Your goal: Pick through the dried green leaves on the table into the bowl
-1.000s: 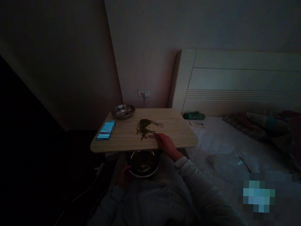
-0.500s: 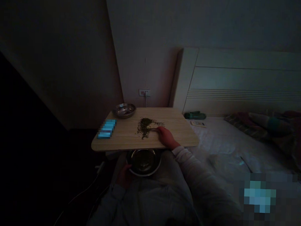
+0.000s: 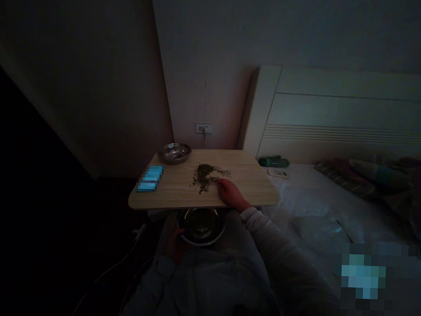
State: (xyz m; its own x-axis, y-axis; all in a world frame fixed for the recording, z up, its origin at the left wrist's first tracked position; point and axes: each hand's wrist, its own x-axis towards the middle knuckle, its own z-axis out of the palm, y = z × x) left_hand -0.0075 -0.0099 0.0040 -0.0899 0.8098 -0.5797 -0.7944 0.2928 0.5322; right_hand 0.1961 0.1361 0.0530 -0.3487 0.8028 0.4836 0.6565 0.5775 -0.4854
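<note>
Steel bowl, wide: gripped at its left rim by the left hand, fingers part closed, thumb over the edge; contents too dim to tell. Best held level, close under the near edge of the wooden tabletop.
Right hand: rested low over the tabletop, fingers bent and gathered; whether anything is pinched cannot be told.
Small dark-green grains: spread in a loose, curved heap, just ahead and to the left of the right fingertips, with strays around. Probably easily rolled; best worked with short, light strokes, a few at a time, from the edge nearest the fingers, the wrist held clear of strays.
Shallow steel dish: set far ahead of the left hand.
Lit screen, blurred: laid ahead and left of the left hand.
</note>
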